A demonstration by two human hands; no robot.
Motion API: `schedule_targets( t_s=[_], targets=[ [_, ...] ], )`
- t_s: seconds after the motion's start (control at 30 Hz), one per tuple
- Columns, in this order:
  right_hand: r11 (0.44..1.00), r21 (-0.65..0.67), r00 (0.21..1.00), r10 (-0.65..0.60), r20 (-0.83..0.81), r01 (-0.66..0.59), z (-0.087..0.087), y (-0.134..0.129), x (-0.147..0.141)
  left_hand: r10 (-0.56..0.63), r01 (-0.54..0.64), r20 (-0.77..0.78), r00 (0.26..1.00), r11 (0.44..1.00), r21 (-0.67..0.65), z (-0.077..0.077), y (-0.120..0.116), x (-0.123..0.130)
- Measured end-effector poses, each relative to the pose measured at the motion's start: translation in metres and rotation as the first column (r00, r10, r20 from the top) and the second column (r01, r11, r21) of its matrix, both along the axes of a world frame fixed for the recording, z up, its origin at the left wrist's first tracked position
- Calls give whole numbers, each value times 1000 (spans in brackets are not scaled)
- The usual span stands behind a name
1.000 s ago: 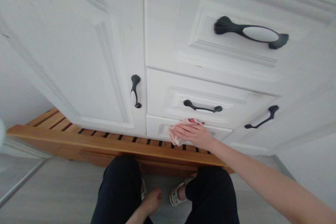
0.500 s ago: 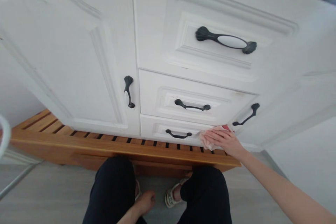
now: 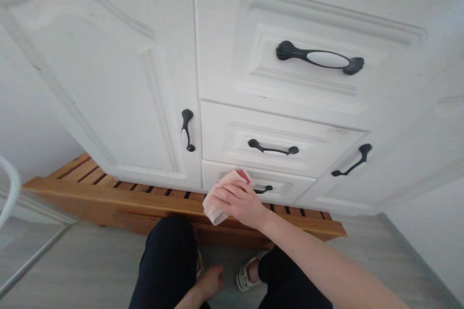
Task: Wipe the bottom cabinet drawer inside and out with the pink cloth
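My right hand is closed over a pale pink cloth with a red patch at its top corner. It is at the left part of the lowest drawer and hides part of that drawer's dark handle. Whether the cloth presses on the drawer front or sits just before it, I cannot tell. Down between my knees hangs my left hand, its fingers curled in and partly hidden, with no object visible in it.
The white cabinet has a left door, an upper drawer handle, a middle drawer handle and a right door handle. A slatted wooden bench runs along its foot. A white curved object is at the left edge.
My right hand has moved left with the cloth, from the right end of the lowest drawer to its left part. The view has shifted slightly. My left hand still hangs between the knees.
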State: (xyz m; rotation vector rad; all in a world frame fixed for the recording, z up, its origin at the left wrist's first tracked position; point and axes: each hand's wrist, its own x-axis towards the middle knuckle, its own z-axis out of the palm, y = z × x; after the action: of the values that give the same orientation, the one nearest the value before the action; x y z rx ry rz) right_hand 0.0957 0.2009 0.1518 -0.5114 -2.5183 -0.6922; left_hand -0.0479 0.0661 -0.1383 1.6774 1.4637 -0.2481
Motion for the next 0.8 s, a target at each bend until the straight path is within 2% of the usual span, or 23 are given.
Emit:
schedule_targets(
  t_s=[0.07, 0.17, 0.3, 0.47, 0.63, 0.8],
  targets=[
    [998, -48, 996, -26, 91, 30, -9, 25, -32, -14, 14, -18, 1000, 1000, 9, 0, 0, 1],
    [995, -85, 977, -42, 207, 60, -27, 50, -41, -25, 25, -4, 1000, 999, 24, 1, -1, 2],
    [992, -98, 967, -55, 250, 82, -43, 48, -7, -14, 13, 23, 1000, 1000, 22, 3, 0, 1],
    [982, -114, 965, -125, 229, 154, -50, 32, 37, 13, -13, 21, 1000, 1000, 15, 8, 2, 0],
    [978, -139, 972, -124, 198, 153, -40, 20, 69, -3, 4, 44, 999, 1000, -11, 4, 1, 1],
    [984, -149, 986, -75, 148, 98, -29, 17, 107, -7, 8, 56, 998, 1000, -17, 3, 2, 0]
  ],
)
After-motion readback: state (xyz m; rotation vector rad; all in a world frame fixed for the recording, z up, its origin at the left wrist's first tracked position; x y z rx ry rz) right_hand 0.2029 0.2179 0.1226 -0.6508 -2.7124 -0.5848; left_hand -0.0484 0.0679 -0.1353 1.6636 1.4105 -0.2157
